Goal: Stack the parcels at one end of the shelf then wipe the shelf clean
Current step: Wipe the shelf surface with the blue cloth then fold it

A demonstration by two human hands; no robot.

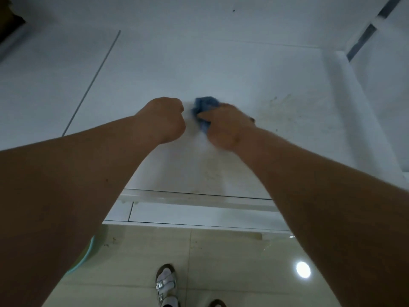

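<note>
- At the far left top corner a dark brown edge (pixel 8 16) is cut off by the frame; it may be a parcel, but that cannot be told, and no parcel shows clearly anywhere.
- The left hand (pixel 164 119) is clenched in a fist over the shelf (pixel 132 80), holding nothing that can be seen; whether it rests on the surface is unclear.
- Just beside it, the right hand (pixel 225 126) grips a bunched blue cloth (pixel 203 111) pressed to the shelf. The hand is blurred, so its fingers are hard to make out.
- The cloth looks soft, light and limp; it likely handles best wadded in the palm, pressed flat.
- Right of the hand, faint brownish smudges (pixel 281 107) mark the white surface, near the shelf's right wall (pixel 354 103).
- Below, 1 sandalled foot (pixel 166 282) shows fully on the tiled floor; a 2nd is cut off.
</note>
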